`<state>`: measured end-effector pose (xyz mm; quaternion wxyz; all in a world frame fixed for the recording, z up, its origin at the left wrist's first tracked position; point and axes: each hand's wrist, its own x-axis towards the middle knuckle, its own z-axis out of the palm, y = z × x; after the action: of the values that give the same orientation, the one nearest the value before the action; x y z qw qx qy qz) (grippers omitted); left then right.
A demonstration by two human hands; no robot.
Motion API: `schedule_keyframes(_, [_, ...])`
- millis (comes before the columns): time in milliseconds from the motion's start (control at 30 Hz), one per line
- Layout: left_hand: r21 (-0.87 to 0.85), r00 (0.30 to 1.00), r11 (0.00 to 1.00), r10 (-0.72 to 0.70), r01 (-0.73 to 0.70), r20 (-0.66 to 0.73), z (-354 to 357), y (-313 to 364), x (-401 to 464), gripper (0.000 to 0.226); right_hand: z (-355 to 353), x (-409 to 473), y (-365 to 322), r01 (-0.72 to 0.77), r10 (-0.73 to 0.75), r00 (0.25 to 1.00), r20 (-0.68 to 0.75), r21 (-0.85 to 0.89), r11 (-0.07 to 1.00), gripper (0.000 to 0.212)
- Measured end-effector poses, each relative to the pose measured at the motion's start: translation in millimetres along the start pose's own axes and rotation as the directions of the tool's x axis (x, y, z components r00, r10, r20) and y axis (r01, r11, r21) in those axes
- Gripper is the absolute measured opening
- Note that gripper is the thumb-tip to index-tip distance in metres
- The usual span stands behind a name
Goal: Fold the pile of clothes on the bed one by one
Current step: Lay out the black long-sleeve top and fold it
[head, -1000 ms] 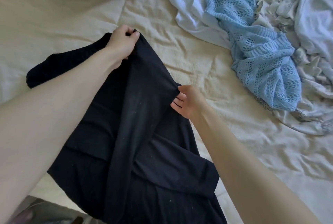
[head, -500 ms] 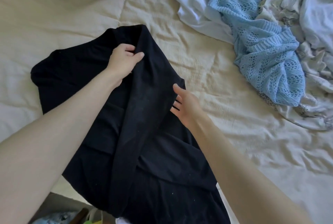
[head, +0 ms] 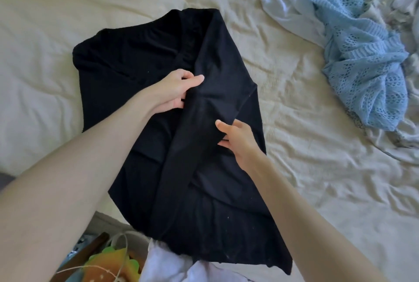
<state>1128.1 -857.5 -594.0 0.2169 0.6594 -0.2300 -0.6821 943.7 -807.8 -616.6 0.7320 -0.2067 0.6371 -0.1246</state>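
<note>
One black garment (head: 145,66) lies spread mid-bed (head: 294,123), its hem spilling over the near edge; it looks thin, limp and light, so it should drape and slide rather than hold a crease. The left hand (head: 174,93) pinches the long central fold, the best place to grip, while the right hand (head: 238,139), fingers relaxed, rests on the cloth beside it.

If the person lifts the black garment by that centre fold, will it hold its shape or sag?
Probably sags: the black garment drapes in soft creases and its folded band bends where the left hand pinches it. It looks thin, so likely light. The right hand sits with fingers tucked at the fold's edge; pushing would likely bunch it.
</note>
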Motion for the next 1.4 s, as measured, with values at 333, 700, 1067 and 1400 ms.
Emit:
schedule_keyframes(333, [0.344,0.957,0.937,-0.145,0.052,0.251,-41,-32,-48,0.027,0,-17,8,-0.076,0.061,0.994,0.096,0.161,0.984,0.021])
schedule_keyframes(700, [0.196,0.997,0.978,0.059,-0.067,0.045,-14,-85,-81,0.021,27,-44,59,-0.054,0.069,0.988,0.140,-0.110,0.992,0.019])
schedule_keyframes(1067, [0.281,0.990,0.956,0.112,-0.085,-0.081,-20,-144,-120,0.011,39,-70,96,0.039,-0.002,0.991,0.132,-0.279,0.960,0.011])
schedule_keyframes(1400, [0.107,0.993,0.988,-0.113,0.108,0.041,-27,-184,-148,0.024,45,-84,123,-0.037,0.068,0.984,0.167,-0.181,0.983,0.027])
